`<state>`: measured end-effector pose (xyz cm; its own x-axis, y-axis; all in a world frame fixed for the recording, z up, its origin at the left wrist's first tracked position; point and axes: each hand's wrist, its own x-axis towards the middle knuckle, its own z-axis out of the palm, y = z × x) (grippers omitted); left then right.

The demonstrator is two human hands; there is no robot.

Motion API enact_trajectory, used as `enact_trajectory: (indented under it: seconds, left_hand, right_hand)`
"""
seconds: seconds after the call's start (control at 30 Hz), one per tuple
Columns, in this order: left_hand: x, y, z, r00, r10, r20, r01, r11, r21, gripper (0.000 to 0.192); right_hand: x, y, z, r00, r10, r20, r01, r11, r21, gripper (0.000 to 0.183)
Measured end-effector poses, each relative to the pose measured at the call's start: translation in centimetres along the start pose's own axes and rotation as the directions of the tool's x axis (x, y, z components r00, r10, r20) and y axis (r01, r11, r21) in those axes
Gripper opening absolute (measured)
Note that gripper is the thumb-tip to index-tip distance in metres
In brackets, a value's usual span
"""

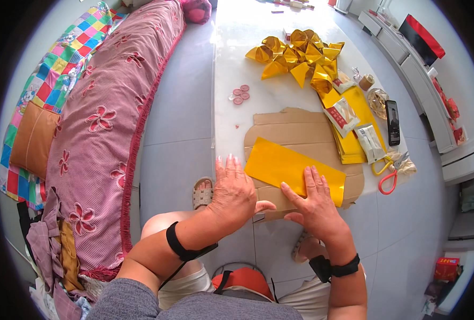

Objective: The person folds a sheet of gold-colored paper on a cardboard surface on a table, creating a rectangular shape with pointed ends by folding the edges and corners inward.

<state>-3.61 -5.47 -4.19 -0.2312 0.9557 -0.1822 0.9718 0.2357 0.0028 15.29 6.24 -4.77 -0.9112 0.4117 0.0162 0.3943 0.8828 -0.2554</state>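
Note:
A rectangular sheet of gold foil paper (281,164) lies aslant on a flattened piece of brown cardboard (297,128) at the table's near end. My right hand (315,204) rests with spread fingers on the sheet's lower edge. Just left of the sheet's left end is my left hand (235,192), its fingers extended at the table's edge and thumb pointing right; it holds nothing that I can see. A stack of gold paper (355,116) lies right of the cardboard, with white packets (342,117) on it. Folded gold paper pieces (301,56) are heaped farther up.
Pink round discs (241,94) lie left on the white table (229,48). Along its right side are scissors (393,174), a smartphone (393,122), a thread spool (366,82) and a glassy round dish (377,103). A pink-covered sofa (113,120) stands to the left.

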Motion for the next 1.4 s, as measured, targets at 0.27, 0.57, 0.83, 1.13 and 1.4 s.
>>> enact_trajectory:
  seconds: [0.27,0.57,0.83,1.13,1.4]
  left_hand:
    - [1.7,1.5,2.0,0.889,0.291,-0.354,-0.372,0.910,-0.184,0.105]
    - [2.9,1.8,2.3,0.930,0.310,-0.199,-0.342,0.927,-0.152,0.107]
    - [2.6,2.4,2.1,0.923,0.329,-0.202,-0.345,0.937,-0.053,0.099]
    - [2.5,3.5,1.1,0.904,0.364,-0.222,-0.392,0.915,-0.094,0.089]
    - [4.0,4.8,1.8,0.846,0.443,-0.298,-0.476,0.878,-0.046,0.082]
  right_hand:
    - [1.3,-0.4,2.4,0.994,0.040,-0.105,-0.041,0.999,-0.011,0.081]
    - [0.0,-0.9,2.4,0.988,0.075,-0.133,-0.074,0.997,0.015,0.085]
    - [-4.5,0.6,0.6,0.990,0.125,-0.072,-0.125,0.992,0.008,0.088]
    - [-8.3,2.0,-0.1,0.975,0.216,-0.046,-0.218,0.975,-0.051,0.087]
    - [-8.5,3.5,-0.7,0.910,0.246,-0.335,-0.268,0.963,-0.022,0.084]
